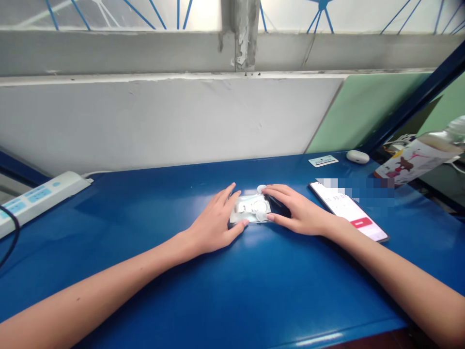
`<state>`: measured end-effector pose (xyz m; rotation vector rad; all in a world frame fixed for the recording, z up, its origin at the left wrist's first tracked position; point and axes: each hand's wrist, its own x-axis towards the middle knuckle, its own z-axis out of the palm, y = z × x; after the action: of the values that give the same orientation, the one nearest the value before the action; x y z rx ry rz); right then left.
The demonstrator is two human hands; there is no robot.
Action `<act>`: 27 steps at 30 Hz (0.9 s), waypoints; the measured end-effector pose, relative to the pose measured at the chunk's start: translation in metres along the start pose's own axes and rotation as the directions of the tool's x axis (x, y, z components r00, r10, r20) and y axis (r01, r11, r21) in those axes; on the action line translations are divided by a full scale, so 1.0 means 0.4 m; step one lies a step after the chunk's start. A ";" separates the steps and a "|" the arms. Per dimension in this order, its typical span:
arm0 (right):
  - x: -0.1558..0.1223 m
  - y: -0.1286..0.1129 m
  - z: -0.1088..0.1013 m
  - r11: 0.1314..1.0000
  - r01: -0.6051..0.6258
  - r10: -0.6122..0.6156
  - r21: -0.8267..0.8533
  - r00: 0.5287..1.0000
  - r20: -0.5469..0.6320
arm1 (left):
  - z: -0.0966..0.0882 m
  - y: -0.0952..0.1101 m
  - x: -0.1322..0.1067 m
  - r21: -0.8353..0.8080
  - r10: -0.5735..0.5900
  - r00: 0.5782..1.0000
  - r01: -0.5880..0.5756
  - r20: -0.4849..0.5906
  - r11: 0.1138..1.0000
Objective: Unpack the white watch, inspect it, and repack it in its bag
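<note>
A small flat clear plastic packet point(249, 208) with whitish and silvery contents lies on the blue table in front of me. My left hand point(220, 218) grips its left end, thumb on the near edge and fingers along the far side. At the right end my right hand point(296, 208) curves round it, with thumb and fingertips at its near and far corners. A pale round disc point(261, 188) shows by the right fingertips, and a similar translucent round patch lies near the right thumb. Something dark sits under the right palm, mostly hidden. Glare blurs what is inside the packet.
Right of my right forearm lies a phone point(350, 211) with a lit screen. Behind it are a card point(323, 161), a white earbud case point(358, 156) and a tilted labelled bottle point(417, 157). A white power strip point(39, 201) rests at the left. A wall panel point(163, 123) borders the table's back.
</note>
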<state>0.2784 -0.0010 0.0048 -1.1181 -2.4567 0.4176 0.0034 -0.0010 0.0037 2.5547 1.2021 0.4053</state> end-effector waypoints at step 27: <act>0.000 0.017 -0.007 0.992 -0.068 0.065 0.106 0.997 0.032 | -0.027 -0.033 0.021 0.032 0.078 0.995 -0.080 0.054 0.996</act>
<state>0.2841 0.0034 0.0044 -1.1592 -2.3956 0.5819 -0.0044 0.0151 0.0099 2.6313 1.1011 0.3352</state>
